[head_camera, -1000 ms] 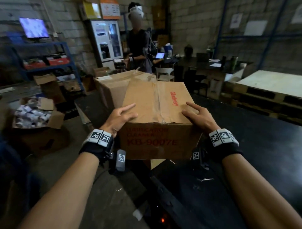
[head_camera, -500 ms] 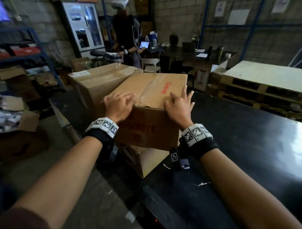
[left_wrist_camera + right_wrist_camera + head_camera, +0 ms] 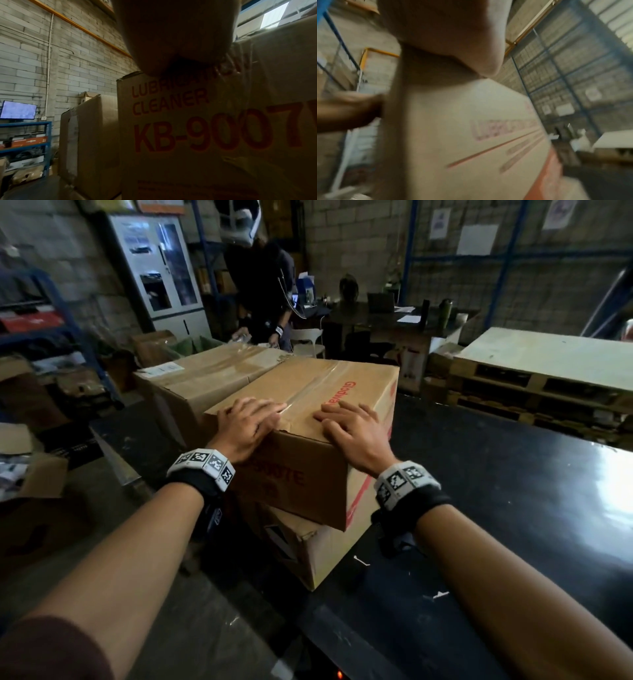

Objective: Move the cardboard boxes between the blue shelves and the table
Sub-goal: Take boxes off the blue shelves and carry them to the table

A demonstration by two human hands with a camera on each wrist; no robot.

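Dim warehouse, black table (image 3: 513, 508), and the top cardboard box (image 3: 308, 419) sits skewed on a lower box (image 3: 308, 549), left hand (image 3: 248, 424) and right hand (image 3: 349, 428) spread flat on its lid, probably to square it up.

- Cardboard boxes on the dark bench (image 3: 513, 508): three. Top box (image 3: 308, 412) with red print, lower box (image 3: 308, 546) under it, large taped box (image 3: 205, 378) just behind.
- Further boxes off the bench at far left: at least two, one open box (image 3: 37, 474); exact count unclear in the dim light.
- Hands: two, left hand (image 3: 248, 424) and right hand (image 3: 349, 431), both on the top box.
- Marker wristbands: two, one per wrist.
- Other persons: one, a standing figure (image 3: 263, 285).
- Blue shelves (image 3: 25, 135): one unit.
- Lit screens (image 3: 18, 109): one.
- White cabinets (image 3: 161, 268): one.
- White chairs (image 3: 308, 340): one.
- Wooden pallet stacks (image 3: 534, 385): one.
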